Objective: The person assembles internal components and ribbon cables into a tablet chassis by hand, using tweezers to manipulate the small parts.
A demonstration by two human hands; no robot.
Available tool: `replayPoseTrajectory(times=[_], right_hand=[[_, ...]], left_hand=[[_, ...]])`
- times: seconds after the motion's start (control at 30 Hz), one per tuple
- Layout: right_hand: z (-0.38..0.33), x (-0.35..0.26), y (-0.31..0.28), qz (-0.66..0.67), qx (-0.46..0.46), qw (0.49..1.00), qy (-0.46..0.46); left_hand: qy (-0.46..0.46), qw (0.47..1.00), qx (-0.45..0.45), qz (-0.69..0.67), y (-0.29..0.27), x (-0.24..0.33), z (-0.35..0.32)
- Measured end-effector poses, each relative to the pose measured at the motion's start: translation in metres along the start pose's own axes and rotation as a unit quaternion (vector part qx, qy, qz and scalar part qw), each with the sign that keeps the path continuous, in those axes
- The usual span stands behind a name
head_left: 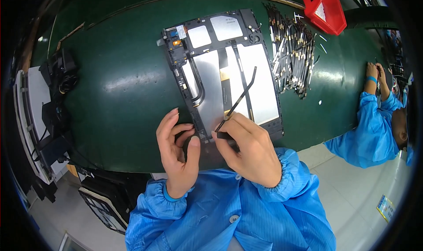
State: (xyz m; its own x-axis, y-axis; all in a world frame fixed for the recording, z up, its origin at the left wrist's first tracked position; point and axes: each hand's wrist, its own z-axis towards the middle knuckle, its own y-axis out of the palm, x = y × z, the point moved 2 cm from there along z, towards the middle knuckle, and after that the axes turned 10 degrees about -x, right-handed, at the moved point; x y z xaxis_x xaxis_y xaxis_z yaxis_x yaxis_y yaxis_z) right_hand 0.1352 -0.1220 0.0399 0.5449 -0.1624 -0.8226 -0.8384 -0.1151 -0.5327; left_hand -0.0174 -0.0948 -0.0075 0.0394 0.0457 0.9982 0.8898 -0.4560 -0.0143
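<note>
An opened tablet [207, 85] lies on the green table in front of me, its inside facing up with silver panels and black cable strips. Between thumb and fingertips, my right hand [253, 147] pinches a thin black flex cable [240, 100], over the tablet's lower middle. The cable slants up and right, with a bend near its far end. My left hand [176, 152] is beside the tablet's lower left corner, fingers curved and apart, holding nothing that I can see. The fingers of my right hand partly hide the cable's near end.
A pile of similar flex cables [293, 52] lies right of the tablet, with a red bin [324, 13] behind it. Black adapters and cords [59, 105] crowd the left edge. At the right sits another person in a blue sleeve [363, 132]. Black panels [103, 202] stand below the table.
</note>
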Motion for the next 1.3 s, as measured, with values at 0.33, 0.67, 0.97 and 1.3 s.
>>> replayPoseTrajectory(times=[0.33, 0.67, 0.97, 1.3], right_hand=[[-0.0003, -0.0015, 0.0009, 0.0, -0.003, 1.0, 0.003], [0.0028, -0.0042, -0.003, -0.034, -0.01, 0.999, -0.03], [0.0032, -0.0047, -0.0021, -0.053, -0.019, 0.998, -0.027], [0.0038, -0.0056, 0.0002, -0.06, -0.025, 0.998, -0.022]], left_hand=[[0.016, 0.999, -0.008, 0.036, 0.0014, 0.0013, 0.0013], [0.012, 1.0, -0.004, 0.029, 0.0, 0.0002, 0.0006], [0.014, 0.999, -0.008, 0.031, -0.001, -0.0001, 0.0003], [0.019, 0.999, -0.013, 0.038, -0.0004, 0.0003, 0.0003]])
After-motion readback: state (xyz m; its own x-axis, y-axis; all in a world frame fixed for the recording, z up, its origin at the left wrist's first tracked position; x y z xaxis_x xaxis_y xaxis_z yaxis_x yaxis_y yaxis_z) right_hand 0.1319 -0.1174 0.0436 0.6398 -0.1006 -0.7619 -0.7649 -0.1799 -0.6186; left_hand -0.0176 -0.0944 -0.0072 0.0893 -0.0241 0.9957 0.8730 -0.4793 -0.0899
